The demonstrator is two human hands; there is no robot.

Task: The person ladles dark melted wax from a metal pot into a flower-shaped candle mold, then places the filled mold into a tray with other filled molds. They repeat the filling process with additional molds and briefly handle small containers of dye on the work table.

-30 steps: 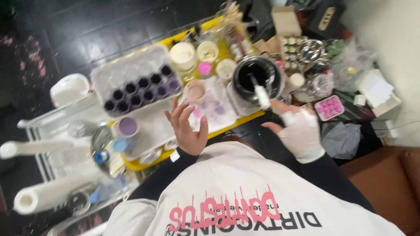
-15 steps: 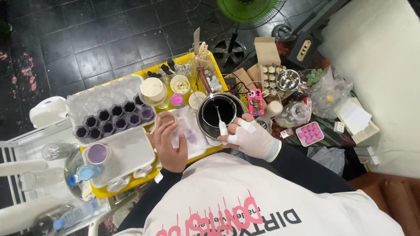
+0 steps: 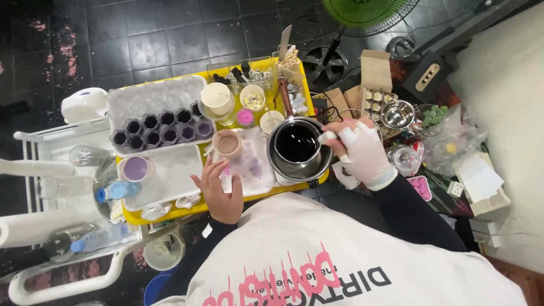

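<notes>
Yellow tray [image 3: 170,214] crowded, cups [image 3: 217,97] behind pot [image 3: 297,147] (cloth [image 3: 252,170] bare)

Place: I read this as a small home craft workshop, apparently for pouring wax or soap.
Floor: dark square tiles [image 3: 141,39], scuffed with pink stains, with a green fan [image 3: 368,11] standing on them.
Bench: I see a crowded yellow tray [image 3: 170,212] serving as the work surface.
Vessel: a metal pot of dark liquid [image 3: 297,144] sits on the tray.
Moulds: a tray of purple-filled cups [image 3: 161,127] sits alongside.
Supplies: small paper cups [image 3: 217,97], a stained cloth [image 3: 252,170], cardboard boxes [image 3: 375,71], plastic bags [image 3: 453,136] lie close together.
Storage: I note a white wire rack [image 3: 51,147] holding water bottles [image 3: 102,238].
</notes>
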